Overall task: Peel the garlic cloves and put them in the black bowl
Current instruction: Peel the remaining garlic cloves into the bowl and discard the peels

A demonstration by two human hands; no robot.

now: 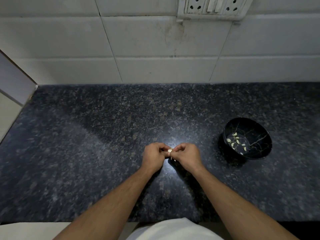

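A small pale garlic clove (pixel 170 150) sits between my two hands above the middle of the dark counter. My left hand (pixel 154 156) pinches it from the left with curled fingers. My right hand (pixel 186 155) pinches it from the right, and a strip of skin hangs down below the fingertips. The black bowl (pixel 259 153) with thin gold veins stands on the counter to the right, apart from my hands. Several peeled cloves (pixel 235 142) lie in its bottom.
The speckled dark granite counter (pixel 103 135) runs back to a white tiled wall (pixel 155 49). A socket and switch plate (pixel 213 7) hangs on the wall at the top right. A scrap of garlic skin (pixel 233 175) lies on the counter near the bowl.
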